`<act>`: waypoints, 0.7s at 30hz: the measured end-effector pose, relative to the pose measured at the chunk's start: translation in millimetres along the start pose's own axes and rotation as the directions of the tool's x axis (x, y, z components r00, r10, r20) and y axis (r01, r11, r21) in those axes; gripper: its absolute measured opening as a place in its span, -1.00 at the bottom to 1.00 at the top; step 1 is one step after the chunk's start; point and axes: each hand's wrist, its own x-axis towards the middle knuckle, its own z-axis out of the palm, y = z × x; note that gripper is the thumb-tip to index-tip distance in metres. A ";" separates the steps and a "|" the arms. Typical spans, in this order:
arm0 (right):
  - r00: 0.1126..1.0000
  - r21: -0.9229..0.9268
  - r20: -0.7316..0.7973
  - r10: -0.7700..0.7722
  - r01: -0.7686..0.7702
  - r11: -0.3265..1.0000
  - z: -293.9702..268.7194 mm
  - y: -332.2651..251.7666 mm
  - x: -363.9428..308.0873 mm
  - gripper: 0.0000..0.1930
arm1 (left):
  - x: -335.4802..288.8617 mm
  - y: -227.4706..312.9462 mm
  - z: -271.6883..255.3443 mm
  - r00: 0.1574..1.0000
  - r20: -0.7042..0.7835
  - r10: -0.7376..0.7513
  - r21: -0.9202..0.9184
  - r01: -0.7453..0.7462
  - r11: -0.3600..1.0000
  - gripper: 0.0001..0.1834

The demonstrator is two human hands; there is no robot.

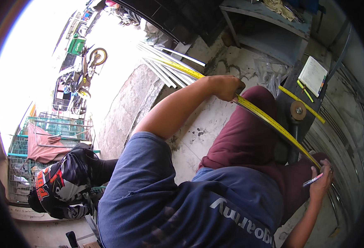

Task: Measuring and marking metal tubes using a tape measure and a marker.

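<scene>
A long yellow measuring tape [269, 121] stretches slantwise over my thighs, with a thin grey metal edge showing along its underside. My left hand [227, 87] is closed round it near my left knee, and the tape runs on past that hand toward the far left. At its near right end, my right hand [322, 182] pinches the tape by my right knee. The same hand holds a slim pen [313, 180], tip pointing left. Past my knees, a round brown grinding disc [298, 110] stands beside another yellow strip [301, 104].
An open notebook [313, 77] with a yellow-green pen [305, 91] lies on a dark bench. Metal tubes [165, 70] lie ahead left; thin rods [339, 111] curve along the right floor. A grey metal table [269, 45] stands ahead. Someone bends over [66, 182] at left near a motorcycle [82, 76].
</scene>
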 end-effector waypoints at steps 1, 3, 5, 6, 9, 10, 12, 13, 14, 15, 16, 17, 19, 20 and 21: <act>1.000 0.016 0.001 -0.021 0.021 1.000 3.3 -6.2 6.0 -0.55 | -0.1 1.2 -0.1 1.000 0.000 -0.001 0.001 0.001 1.000 -0.69; 0.990 0.121 0.108 0.090 -0.103 0.987 10.6 -19.1 17.2 -0.60 | -0.4 3.0 -0.5 1.000 0.018 -0.013 0.001 0.013 1.000 -0.69; 0.989 0.218 0.091 0.117 -0.134 0.967 16.9 -30.8 26.0 -0.68 | -1.1 3.8 -0.8 1.000 0.013 -0.006 0.007 0.006 1.000 -0.68; 0.986 0.257 0.120 0.119 -0.146 0.955 19.7 -35.1 30.6 -0.68 | -1.3 3.7 -1.1 1.000 0.008 0.003 0.013 -0.004 1.000 -0.68; 0.982 0.283 0.133 0.136 -0.169 0.944 21.2 -40.3 41.2 -0.70 | -1.6 2.6 -1.6 1.000 0.015 -0.006 -0.001 0.006 1.000 -0.67; 0.974 0.333 0.160 0.157 -0.203 0.921 20.7 -40.4 43.5 -0.69 | -1.5 2.0 -1.8 1.000 0.016 -0.006 -0.002 0.006 1.000 -0.67; 0.966 0.381 0.191 0.176 -0.238 0.894 18.5 -39.0 46.8 -0.68 | -0.9 0.9 -2.0 1.000 0.014 0.008 -0.015 -0.008 1.000 -0.67; 0.963 0.369 0.199 0.183 -0.246 0.896 17.2 -38.0 47.8 -0.68 | -0.4 0.6 -2.0 1.000 0.022 -0.011 -0.011 0.011 1.000 -0.67; 0.958 0.358 0.201 0.203 -0.265 0.895 16.0 -37.0 48.8 -0.68 | 0.3 0.4 -2.0 0.999 0.030 -0.017 -0.012 0.017 1.000 -0.67; 0.960 0.357 0.208 0.189 -0.254 0.899 14.8 -36.1 49.8 -0.68 | 0.8 0.4 -2.1 0.999 0.031 -0.004 -0.019 0.005 1.000 -0.67; 0.957 0.357 0.224 0.183 -0.256 0.899 13.6 -35.1 51.0 -0.67 | 1.0 0.5 -2.2 0.999 0.040 -0.024 -0.014 0.024 1.000 -0.67; 0.954 0.356 0.240 0.178 -0.257 0.898 12.7 -34.3 52.2 -0.66 | 1.1 0.6 -2.4 0.999 0.037 -0.013 -0.007 0.013 1.000 -0.66; 0.958 0.360 0.239 0.156 -0.237 0.902 11.2 -32.8 54.9 -0.65 | 1.1 1.4 -2.6 0.999 0.034 -0.002 -0.001 0.002 1.000 -0.66; 0.963 0.354 0.226 0.148 -0.223 0.908 10.7 -32.1 55.9 -0.65 | 0.9 1.8 -2.7 1.000 0.031 0.001 0.001 -0.001 1.000 -0.66; 0.962 0.365 0.237 0.133 -0.215 0.906 10.5 -31.5 56.8 -0.65 | 0.5 2.0 -2.7 1.000 0.028 0.003 0.002 -0.003 1.000 -0.66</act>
